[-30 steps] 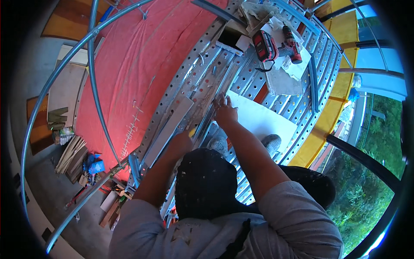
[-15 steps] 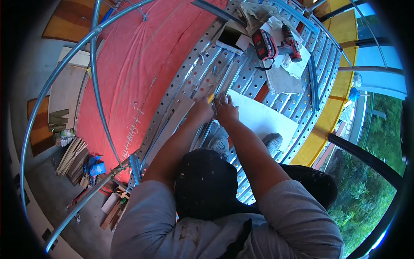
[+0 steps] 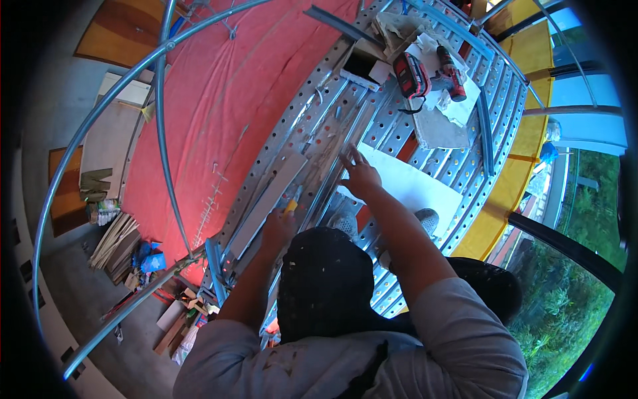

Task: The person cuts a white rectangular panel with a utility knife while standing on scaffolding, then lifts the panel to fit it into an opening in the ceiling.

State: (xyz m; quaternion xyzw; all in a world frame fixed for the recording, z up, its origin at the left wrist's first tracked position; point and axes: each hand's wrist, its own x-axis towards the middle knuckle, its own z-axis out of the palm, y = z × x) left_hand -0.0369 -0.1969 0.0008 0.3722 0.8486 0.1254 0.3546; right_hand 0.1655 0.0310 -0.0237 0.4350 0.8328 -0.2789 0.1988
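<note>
My left hand (image 3: pixel 278 228) is closed around a yellow-handled cutting tool (image 3: pixel 290 205), low beside a long pale strip (image 3: pixel 264 203). My right hand (image 3: pixel 362 175) has its fingers spread over the left edge of a white board (image 3: pixel 422 183), beside a long narrow metal profile (image 3: pixel 359 120) running away from me. The board lies on a perforated metal platform (image 3: pixel 502 116). My shoes (image 3: pixel 342 225) show at its lower edge, partly hidden by my arms and dark-clad knee.
A red drill (image 3: pixel 453 80) and a red-black battery tool (image 3: pixel 411 73) lie on papers and a worn board. Steel tubes (image 3: pixel 96 100) frame the left, beside red sheeting (image 3: pixel 186 120) and stacked timber (image 3: pixel 113 243) below. A yellow band (image 3: pixel 502 199) borders the right.
My left hand went forward along the profile with the tool, close to my right hand, then came back toward me. My right hand stayed near the board's edge. The view shifted slightly.
</note>
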